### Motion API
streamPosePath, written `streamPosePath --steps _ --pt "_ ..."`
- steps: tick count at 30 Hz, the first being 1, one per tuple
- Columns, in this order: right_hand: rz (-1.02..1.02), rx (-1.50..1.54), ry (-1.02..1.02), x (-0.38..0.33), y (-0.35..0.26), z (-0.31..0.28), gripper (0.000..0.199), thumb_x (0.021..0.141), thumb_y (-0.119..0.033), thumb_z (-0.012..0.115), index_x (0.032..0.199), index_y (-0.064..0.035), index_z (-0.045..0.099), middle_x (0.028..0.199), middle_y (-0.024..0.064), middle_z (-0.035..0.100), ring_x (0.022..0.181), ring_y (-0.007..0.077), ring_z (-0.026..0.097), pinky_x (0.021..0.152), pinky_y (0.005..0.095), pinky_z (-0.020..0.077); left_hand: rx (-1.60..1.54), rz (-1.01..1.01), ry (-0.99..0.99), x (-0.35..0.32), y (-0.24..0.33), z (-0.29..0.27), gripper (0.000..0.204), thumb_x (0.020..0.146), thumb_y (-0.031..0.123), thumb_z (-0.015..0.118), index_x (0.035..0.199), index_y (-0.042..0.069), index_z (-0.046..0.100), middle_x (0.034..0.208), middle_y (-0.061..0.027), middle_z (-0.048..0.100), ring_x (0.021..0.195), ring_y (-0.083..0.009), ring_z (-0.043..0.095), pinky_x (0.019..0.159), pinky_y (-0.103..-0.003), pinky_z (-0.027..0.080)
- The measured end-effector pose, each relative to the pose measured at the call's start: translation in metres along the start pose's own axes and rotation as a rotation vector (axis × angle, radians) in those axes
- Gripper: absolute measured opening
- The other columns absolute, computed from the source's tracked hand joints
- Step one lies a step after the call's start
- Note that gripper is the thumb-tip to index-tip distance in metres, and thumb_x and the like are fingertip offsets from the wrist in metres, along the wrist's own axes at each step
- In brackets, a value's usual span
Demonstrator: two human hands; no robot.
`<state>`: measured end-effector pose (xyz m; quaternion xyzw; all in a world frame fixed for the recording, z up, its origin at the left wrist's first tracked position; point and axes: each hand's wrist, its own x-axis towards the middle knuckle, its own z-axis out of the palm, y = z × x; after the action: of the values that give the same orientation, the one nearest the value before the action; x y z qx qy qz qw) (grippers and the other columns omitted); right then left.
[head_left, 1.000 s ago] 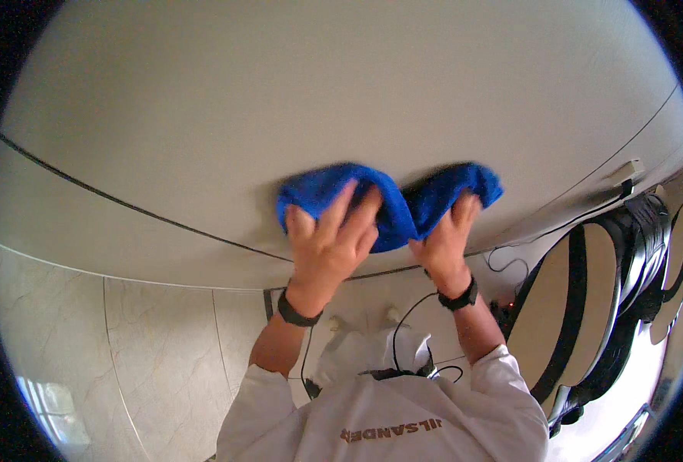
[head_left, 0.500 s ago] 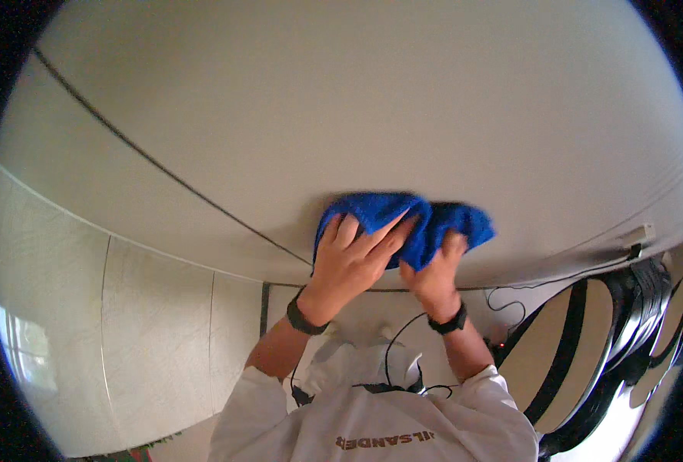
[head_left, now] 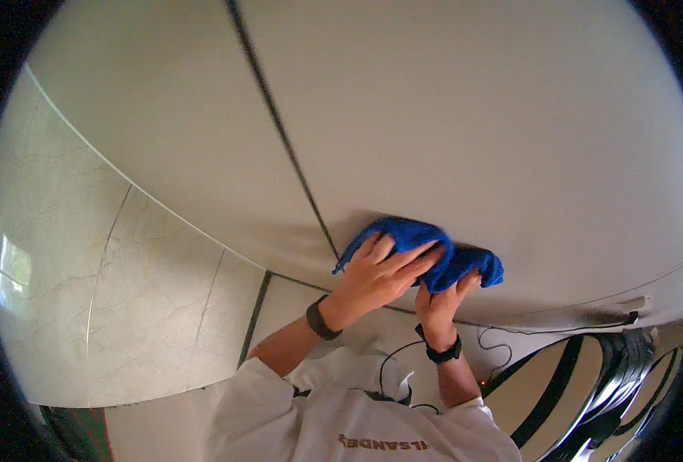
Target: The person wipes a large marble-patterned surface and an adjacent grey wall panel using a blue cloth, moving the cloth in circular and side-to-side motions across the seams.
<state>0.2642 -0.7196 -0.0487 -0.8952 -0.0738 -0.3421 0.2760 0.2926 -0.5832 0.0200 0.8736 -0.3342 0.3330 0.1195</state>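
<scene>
A bunched blue cloth lies pressed against a smooth beige wall. My left hand is on its left part, fingers spread and partly sunk into the folds. Lower and to the right, my right hand grips the cloth's right part, its fingertips partly covered by fabric. The cloth's left corner touches the lower end of a dark seam running up the wall. Each wrist wears a black band.
Marbled pale tiles fill the left side, bordered by a light edge strip. At lower right stands a black, shiny curved-frame object. A thin dark cable runs along the wall's foot to a small pale box.
The view has turned, so the seam looks steeper. Both hands and the cloth sit slightly lower in the picture, the cloth still against the wall. My right fingers look straighter on the cloth.
</scene>
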Motion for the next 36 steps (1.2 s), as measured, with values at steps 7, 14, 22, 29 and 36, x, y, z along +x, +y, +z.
streamPosePath --steps 7,14,22,29,36 --pt "-0.021 -0.135 0.195 0.047 -0.037 0.002 0.043 0.071 -0.025 0.047 0.107 -0.0046 0.039 0.119 0.0263 0.021 0.111 0.0448 0.008 0.086 0.0565 0.0001 -0.016 -0.043 0.191 0.012 -0.06 -0.047 0.041 0.062 0.02 0.054 0.103 0.024 0.05 0.108 0.0056 0.042 0.087 -0.0216 0.038 0.074 -0.034 0.036" --pt "0.104 0.109 0.425 0.041 -0.103 0.086 0.048 0.073 -0.034 0.042 0.108 -0.0006 0.039 0.122 0.0249 0.018 0.114 0.0428 -0.001 0.088 0.0524 -0.0054 -0.03 -0.025 0.217 -0.062 -0.151 -0.046 0.04 0.06 0.019 0.056 0.1 0.024 0.052 0.095 0.0057 0.045 0.071 -0.0198 0.038 0.065 -0.03 0.038" --pt "-0.057 -0.182 -0.06 0.032 -0.208 0.188 0.058 0.057 -0.022 0.058 0.108 -0.0048 0.038 0.105 0.0204 0.035 0.095 0.0377 0.031 0.084 0.0471 0.019 0.064 -0.086 0.068 -0.159 -0.29 -0.082 0.027 0.059 0.02 0.059 0.086 0.022 0.057 0.089 0.0037 0.049 0.072 -0.0205 0.045 0.071 -0.036 0.04" --pt "-0.116 -0.275 0.29 0.083 -0.284 0.205 0.056 0.069 -0.021 0.049 0.115 0.0015 0.024 0.123 0.0276 0.008 0.113 0.0431 0.006 0.089 0.0508 0.0035 0.106 -0.363 0.327 -0.174 -0.374 -0.139 0.028 0.065 0.022 0.057 0.09 0.01 0.052 0.097 -0.0158 0.044 0.082 -0.0316 0.043 0.071 -0.046 0.036" --pt "-0.039 -0.153 -0.009 0.027 -0.288 0.263 0.059 0.054 -0.023 0.059 0.107 -0.0058 0.039 0.105 0.0204 0.036 0.099 0.0404 0.028 0.081 0.0537 0.0199 -0.157 -0.304 0.079 -0.189 -0.349 -0.13 0.027 0.067 0.016 0.053 0.081 -0.004 0.042 0.115 -0.0342 0.019 0.102 -0.0507 0.021 0.081 -0.058 0.02"
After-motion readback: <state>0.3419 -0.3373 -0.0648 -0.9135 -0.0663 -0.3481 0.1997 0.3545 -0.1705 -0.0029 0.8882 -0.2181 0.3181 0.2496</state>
